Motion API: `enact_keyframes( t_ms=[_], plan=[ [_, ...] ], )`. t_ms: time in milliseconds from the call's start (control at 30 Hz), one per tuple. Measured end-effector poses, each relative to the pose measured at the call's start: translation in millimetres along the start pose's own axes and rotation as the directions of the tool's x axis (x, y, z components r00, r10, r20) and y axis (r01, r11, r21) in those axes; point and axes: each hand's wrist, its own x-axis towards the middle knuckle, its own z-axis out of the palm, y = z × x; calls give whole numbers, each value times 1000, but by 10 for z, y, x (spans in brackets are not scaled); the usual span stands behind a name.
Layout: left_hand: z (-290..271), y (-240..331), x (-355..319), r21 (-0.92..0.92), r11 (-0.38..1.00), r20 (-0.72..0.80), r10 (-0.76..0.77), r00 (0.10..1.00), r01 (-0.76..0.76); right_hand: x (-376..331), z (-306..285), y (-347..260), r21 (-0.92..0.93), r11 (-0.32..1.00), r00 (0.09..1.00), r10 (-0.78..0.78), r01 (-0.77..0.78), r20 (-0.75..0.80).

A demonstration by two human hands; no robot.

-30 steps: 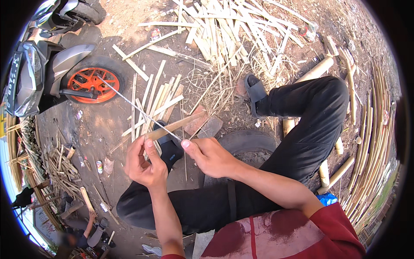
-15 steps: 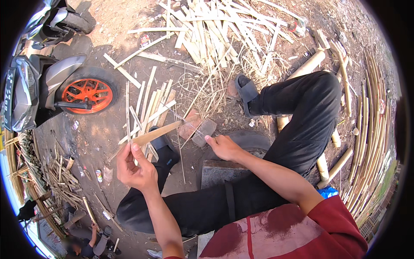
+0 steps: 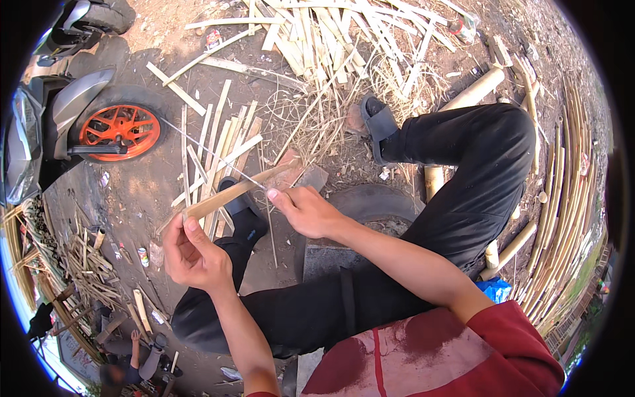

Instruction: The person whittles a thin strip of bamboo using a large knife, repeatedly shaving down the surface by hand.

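Note:
My left hand (image 3: 197, 255) pinches the near-left end of a flat bamboo strip (image 3: 228, 195) between thumb and fingers. The strip slants up and away to the right, toward the red bricks on the ground. Closed around a handle I cannot see, my right hand (image 3: 309, 213) holds a long thin knife (image 3: 215, 153). Its narrow blade, seen nearly edge-on, points to the far left and crosses over the strip's far part. Whether blade and strip touch I cannot tell.
Split bamboo strips (image 3: 221, 142) lie beyond my left foot, with a larger heap (image 3: 317, 40) and curly shavings farther off. A motorbike wheel (image 3: 119, 132) stands at left. Bamboo poles (image 3: 572, 192) line the right side. A tyre (image 3: 377, 205) lies between my legs. Another person (image 3: 135, 367) sits at lower left.
My right hand has moved left along the strip with the knife, and the blade now reaches far to the left. My left hand still holds the strip's end, shifted slightly left in view.

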Motion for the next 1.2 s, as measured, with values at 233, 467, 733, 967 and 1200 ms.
enact_keyframes(
  t_ms=[233,467,733,967,1200],
  plan=[
    [-74,-181,33,12,998,-104,-59,993,60,102,26,842,-22,944,945,328,-328,-11],
    [-113,-278,64,103,982,-159,-138,978,156,84,161,1054,-40,932,931,355,-359,-86],
    [-184,-337,71,66,968,-157,-231,960,244,-40,21,969,-201,936,957,277,-290,-88],
    [-247,-357,53,3,973,-154,-228,961,231,-170,-123,983,-199,897,919,391,-394,-56],
    [-347,-471,43,-64,966,-109,-258,960,252,-224,-194,1144,-144,832,844,529,-536,-86]
  ],
)
